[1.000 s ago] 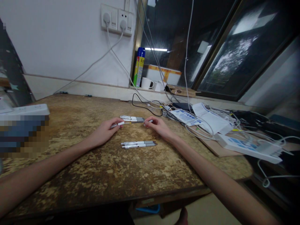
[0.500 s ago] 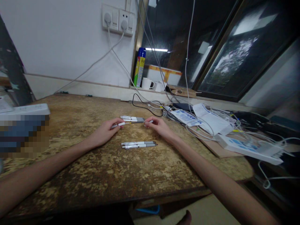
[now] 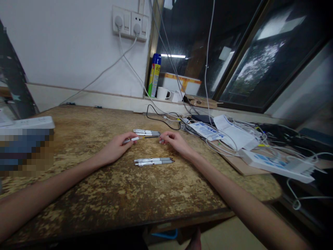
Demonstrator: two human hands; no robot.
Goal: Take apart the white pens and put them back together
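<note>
My left hand point(image 3: 118, 147) is closed around the white barrel of a pen point(image 3: 134, 139). A thin dark refill point(image 3: 151, 137) with a yellowish part sticks out of that barrel towards my right hand point(image 3: 174, 140). The thumb and fingers of my right hand pinch a small grey pen grip point(image 3: 161, 140), mostly hidden by the fingertips. Just behind the refill lies a row of white and grey pens point(image 3: 146, 132). Nearer to me, two more pens point(image 3: 154, 161) lie side by side, their grey ends pointing right.
The worn wooden table point(image 3: 125, 194) carries papers point(image 3: 234, 133), tangled cables and a white box point(image 3: 275, 165) on the right. A power strip point(image 3: 33, 122) is at the left. A spray can point(image 3: 154, 76) and a white mug point(image 3: 163, 93) stand on the windowsill.
The grey grip in my right hand has tilted down and sits more behind the fingers. My left hand and the pens on the table have hardly moved.
</note>
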